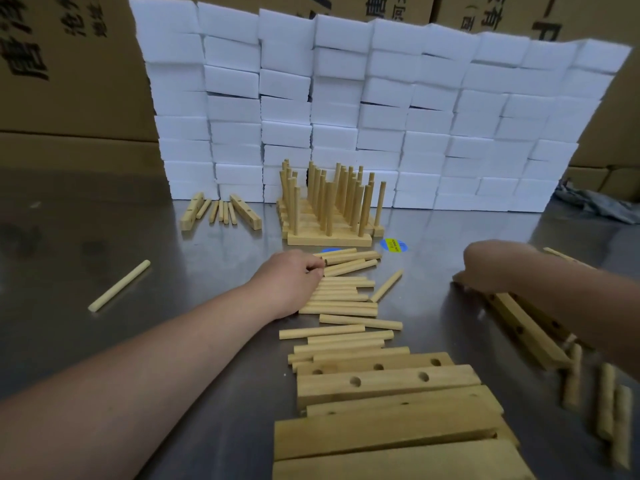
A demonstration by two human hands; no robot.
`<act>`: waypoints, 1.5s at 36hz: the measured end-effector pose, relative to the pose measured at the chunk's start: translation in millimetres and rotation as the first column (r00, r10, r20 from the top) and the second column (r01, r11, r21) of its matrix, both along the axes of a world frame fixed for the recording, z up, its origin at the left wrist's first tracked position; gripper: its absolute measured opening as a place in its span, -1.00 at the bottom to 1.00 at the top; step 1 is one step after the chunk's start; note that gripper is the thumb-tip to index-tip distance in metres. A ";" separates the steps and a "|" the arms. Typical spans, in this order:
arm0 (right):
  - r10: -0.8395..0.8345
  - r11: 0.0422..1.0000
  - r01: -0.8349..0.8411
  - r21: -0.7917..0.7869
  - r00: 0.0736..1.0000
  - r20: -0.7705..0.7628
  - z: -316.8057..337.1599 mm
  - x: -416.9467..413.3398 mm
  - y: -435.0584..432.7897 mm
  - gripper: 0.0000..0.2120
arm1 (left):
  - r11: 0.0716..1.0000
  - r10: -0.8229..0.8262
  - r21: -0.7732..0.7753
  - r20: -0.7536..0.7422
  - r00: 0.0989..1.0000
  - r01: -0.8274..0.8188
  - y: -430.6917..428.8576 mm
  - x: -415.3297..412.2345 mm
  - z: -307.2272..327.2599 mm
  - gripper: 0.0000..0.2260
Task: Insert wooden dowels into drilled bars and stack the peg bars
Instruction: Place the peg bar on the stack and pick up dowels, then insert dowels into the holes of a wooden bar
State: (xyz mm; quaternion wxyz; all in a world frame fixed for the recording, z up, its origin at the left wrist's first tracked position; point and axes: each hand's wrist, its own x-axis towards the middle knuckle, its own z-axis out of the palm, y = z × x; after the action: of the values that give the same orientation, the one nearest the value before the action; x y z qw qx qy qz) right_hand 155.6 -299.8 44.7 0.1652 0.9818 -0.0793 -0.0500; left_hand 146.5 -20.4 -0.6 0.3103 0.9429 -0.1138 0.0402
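Dowels (341, 296) are lying in a loose pile in the middle of the table (104, 244), and their long way is running left to right. The left hand (289, 282) is sitting on the left ends of the pile, so the sticks are pointing away from its fingers toward the right. The fingers are curling down onto the top sticks. I cannot tell if they are pinching one yet.

The right hand (491, 266) is reaching to the right side, onto the far end of a bar (519, 323) that is lying slanted, from far left to near right. The hand is blurry, so I cannot tell if its fingers are closing on the bar. Holes are showing along the bar's side.

The left hand is nearer the dowels and the right hand is nearer the bar, so I think each hand is getting its own piece, ready to push a stick into a hole.

More bars (384, 379) with holes are lying close to the person. Finished peg bars (329, 216) are standing in a row farther back, with their pegs pointing up. One dowel is lying alone far to the left.

The table is gray, shiny metal. White blocks (346, 98) are piling up like a wall at the back, and brown boxes (62, 81) are standing behind them.
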 end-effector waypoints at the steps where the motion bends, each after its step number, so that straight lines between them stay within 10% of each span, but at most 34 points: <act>1: 0.006 1.000 -0.006 -0.002 1.000 0.016 -1.1 -1.8 0.8 -0.73 | 1.000 -0.008 0.022 0.001 1.000 0.008 0.1 -0.1 -0.2 -0.74; 13: 0.143 0.953 -0.186 0.239 0.972 0.187 20.9 -34.0 46.7 -0.68 | 1.000 -0.001 -0.027 -0.020 1.000 0.001 1.0 0.0 -0.5 -0.75; 23: 0.697 0.688 -0.587 0.426 0.697 -0.166 47.2 -130.1 127.3 -0.54 | 0.998 0.018 -0.063 -0.010 1.000 -0.019 -0.4 -4.6 1.9 -0.84; 36: 0.727 0.632 -0.444 0.635 0.624 -0.288 33.1 -122.8 127.2 -0.62 | 0.990 0.008 -0.142 -0.049 0.999 -0.014 1.3 2.3 -2.2 -0.74; 47: 0.731 0.630 -0.563 0.535 0.662 -0.165 28.2 -120.4 121.2 -0.70 | 0.983 0.129 -0.148 0.123 0.984 -0.111 0.1 1.2 -0.3 -0.74; 54: 0.509 0.577 -0.582 0.573 0.805 0.305 46.2 -113.1 108.8 -0.68 | 0.937 0.231 -0.331 0.364 0.902 -0.107 -3.6 -9.0 32.5 -0.79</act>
State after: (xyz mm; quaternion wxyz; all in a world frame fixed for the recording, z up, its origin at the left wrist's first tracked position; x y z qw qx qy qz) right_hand 42.6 -191.1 90.9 -0.1781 0.9538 0.2399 0.0319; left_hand 137.5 -24.0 31.9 0.4171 0.8623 -0.0837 0.2748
